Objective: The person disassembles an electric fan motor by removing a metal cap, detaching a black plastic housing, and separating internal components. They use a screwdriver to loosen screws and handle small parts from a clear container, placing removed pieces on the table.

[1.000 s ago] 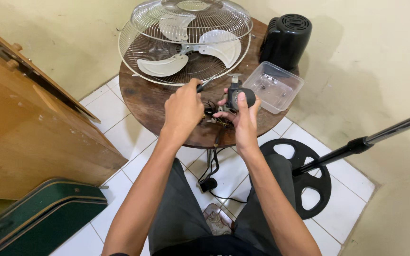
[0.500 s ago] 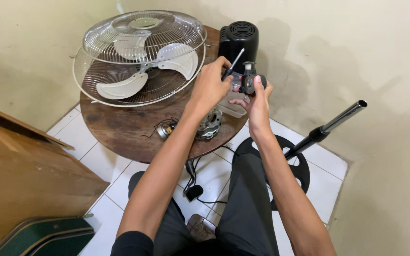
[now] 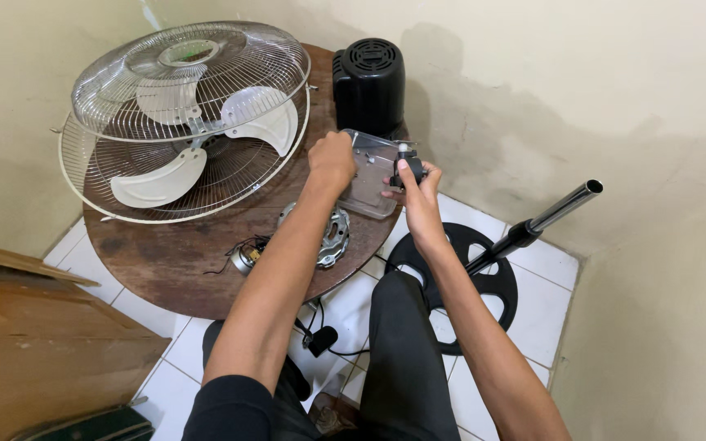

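Hands meet just right of the frame's centre, over the far right edge of the round wooden table (image 3: 173, 253). The right hand (image 3: 418, 189) is closed around a small dark fan part (image 3: 408, 170), seemingly a gear or switch housing with a pale stub on top, held up just above the clear plastic tray (image 3: 369, 184). The left hand (image 3: 331, 160) is curled into a loose fist over the tray's near left corner; whether it pinches a tool or a screw I cannot tell, since the fingers hide whatever is inside. To work well here, my judgement is that the right hand should keep the part steady and low over the tray, so anything that comes loose drops into it rather than onto the white tiled floor (image 3: 533, 302). The left hand would do best with short, controlled movements, wrist braced on the tray rim or the tabletop. The tray sits close to the table edge, so pressing down on its overhanging side could tip it. Just below the left forearm, the bare motor (image 3: 332, 237) lies on the table with its wires trailing to the left, well within elbow reach and worth avoiding. At upper left, the wire fan guard with blades (image 3: 189, 114) takes up much of the tabletop, and the black motor cover (image 3: 369, 82) stands upright behind the tray. At right, the black stand with base (image 3: 484, 269) leans up from the floor.
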